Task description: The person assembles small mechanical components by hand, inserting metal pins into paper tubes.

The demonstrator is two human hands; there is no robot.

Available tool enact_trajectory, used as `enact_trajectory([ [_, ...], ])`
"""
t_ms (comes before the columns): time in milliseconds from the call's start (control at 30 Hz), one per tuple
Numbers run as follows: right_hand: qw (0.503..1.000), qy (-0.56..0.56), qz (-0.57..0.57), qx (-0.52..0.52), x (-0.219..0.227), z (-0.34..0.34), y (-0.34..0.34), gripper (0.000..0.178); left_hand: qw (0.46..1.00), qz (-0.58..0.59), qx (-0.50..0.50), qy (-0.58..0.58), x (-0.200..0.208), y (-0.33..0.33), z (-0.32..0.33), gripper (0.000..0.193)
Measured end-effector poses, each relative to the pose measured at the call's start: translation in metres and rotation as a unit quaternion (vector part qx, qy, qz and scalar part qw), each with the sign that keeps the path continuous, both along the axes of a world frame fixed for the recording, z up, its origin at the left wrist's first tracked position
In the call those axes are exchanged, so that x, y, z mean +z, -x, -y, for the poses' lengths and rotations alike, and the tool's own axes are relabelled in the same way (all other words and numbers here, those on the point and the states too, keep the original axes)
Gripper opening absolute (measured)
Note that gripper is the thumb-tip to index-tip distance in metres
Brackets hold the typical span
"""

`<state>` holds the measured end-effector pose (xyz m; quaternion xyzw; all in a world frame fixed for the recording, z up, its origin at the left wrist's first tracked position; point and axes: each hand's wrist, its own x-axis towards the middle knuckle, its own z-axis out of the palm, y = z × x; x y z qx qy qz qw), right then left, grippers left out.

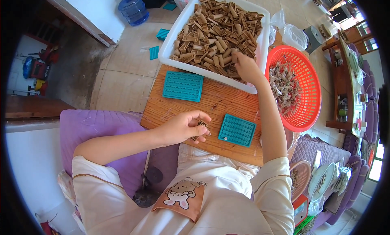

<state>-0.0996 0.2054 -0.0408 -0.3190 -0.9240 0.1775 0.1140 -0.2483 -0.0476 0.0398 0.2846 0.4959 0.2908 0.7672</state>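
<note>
Over the near edge of the wooden table, my left hand [187, 128] is closed around a small brown trough-shaped piece [201, 124] with a ridged, dark inner side. Its fingers hide part of the piece. My right hand [246, 67] reaches into a big white plastic tub [165, 52], its fingers pinched at a light brown half-tube piece [234, 55] on the heap. Many brown half-tube pieces [217, 29] fill the tub, some hollow side up. Between my arms lies a teal molded tray [237, 130] with rows of cavities and a small pale round thing in one corner.
Another teal tray [183, 86] with long grooves lies left on the wooden table [158, 109]. A red mesh basket [313, 92] of tangled, wispy bits stands right, beside my right forearm. A blue water jug [133, 9] is on the floor; a purple cushioned seat [101, 125] is at left.
</note>
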Motion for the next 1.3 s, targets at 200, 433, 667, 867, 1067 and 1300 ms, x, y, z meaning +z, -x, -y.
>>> enact_trajectory([
  [200, 0.943, 0.206, -0.185, -0.185, 0.038, 0.041, -0.034, 0.026, 0.998, -0.020, 0.059, -0.032, 0.002, 0.002, 0.002, 0.029],
  [433, 0.845, 0.238, -0.359, -0.316, 0.028, 0.097, -0.071, 0.020, 0.974, 0.068, 0.212, -0.052, 0.002, 0.005, -0.005, 0.034],
  [667, 0.902, 0.024, -0.214, -0.375, 0.028, 0.132, -0.071, 0.019, 0.966, -0.069, 0.175, -0.176, 0.015, 0.004, -0.003, 0.032],
  [867, 0.685, 0.390, -0.574, -0.221, 0.050, 0.237, -0.016, 0.024, 0.930, -0.115, 0.167, -0.307, 0.017, -0.002, 0.008, 0.036],
  [1067, 0.602, 0.403, -0.656, -0.212, 0.043, 0.257, 0.020, 0.029, 0.933, -0.062, 0.175, -0.308, 0.023, -0.010, 0.009, 0.034],
  [1300, 0.615, 0.396, -0.651, -0.201, 0.037, 0.258, 0.027, 0.029, 0.920, -0.093, 0.171, -0.341, 0.017, -0.011, 0.010, 0.033],
])
